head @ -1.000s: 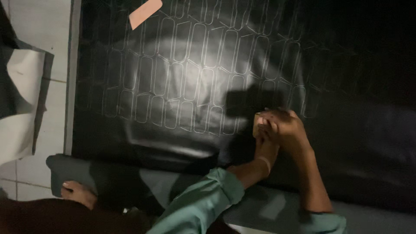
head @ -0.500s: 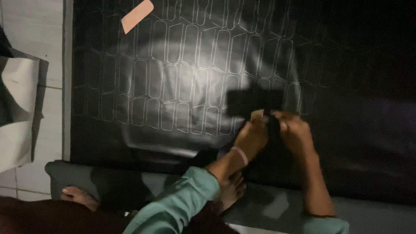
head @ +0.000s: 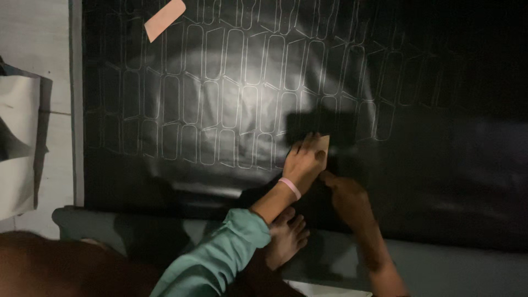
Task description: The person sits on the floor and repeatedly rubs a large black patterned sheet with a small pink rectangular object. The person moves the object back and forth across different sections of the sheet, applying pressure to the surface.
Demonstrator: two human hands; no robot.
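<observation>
Dark sheet (head: 429,181), right hand (head: 345,197) shadowed

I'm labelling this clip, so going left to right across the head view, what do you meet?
Pale sheet on the floor → black sheet's left edge → tan card template → left hand pressing a template → right hand.

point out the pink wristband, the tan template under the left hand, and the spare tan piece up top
pink wristband (head: 290,187), head view, middle of the band on the left wrist
tan template (head: 323,146), head view, bare corner beside the fingers
spare tan piece (head: 164,18), head view, centre of the piece
</observation>
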